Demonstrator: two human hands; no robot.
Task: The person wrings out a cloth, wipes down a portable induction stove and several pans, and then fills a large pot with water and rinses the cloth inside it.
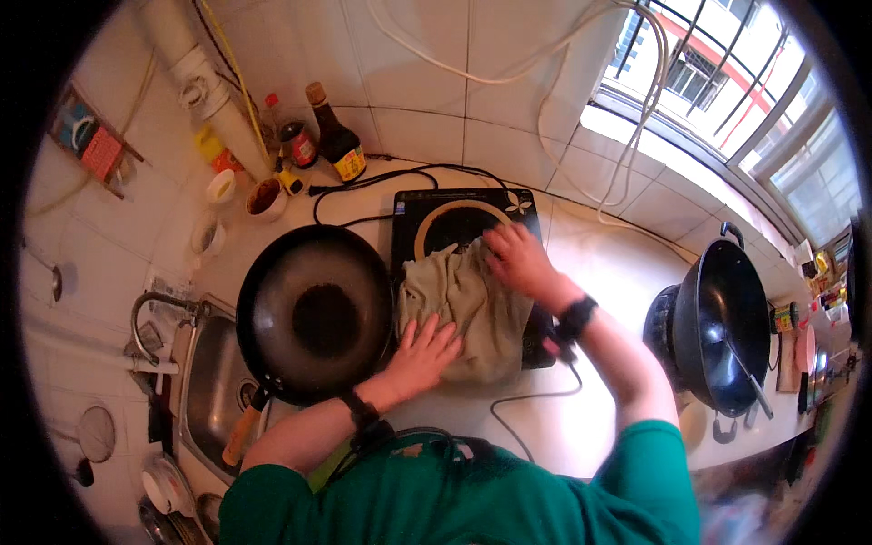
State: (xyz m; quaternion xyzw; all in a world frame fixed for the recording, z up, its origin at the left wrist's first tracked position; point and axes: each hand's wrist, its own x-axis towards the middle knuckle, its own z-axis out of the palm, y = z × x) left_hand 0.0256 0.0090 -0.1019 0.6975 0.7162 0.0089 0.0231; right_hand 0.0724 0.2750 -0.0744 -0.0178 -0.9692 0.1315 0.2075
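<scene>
A grey-beige cloth (470,306) lies spread over the lower part of a black induction cooktop (539,211). My left hand (424,352) rests on the cloth's lower left side with its fingers spread. At the cloth's upper right edge is my right hand (519,262), its fingers bent onto the cloth; whether they pinch it cannot be told. A black frying pan (325,320) with a wooden handle (244,432) stands just left of the cooktop, close beside my left forearm.
A steel sink (218,388) with a faucet lies left of the pan. Sauce bottles (338,139) and small bowls (266,199) line the back left corner. On the right, a deep black wok (729,327) holds a metal utensil. Black cables (409,170) run behind the cooktop.
</scene>
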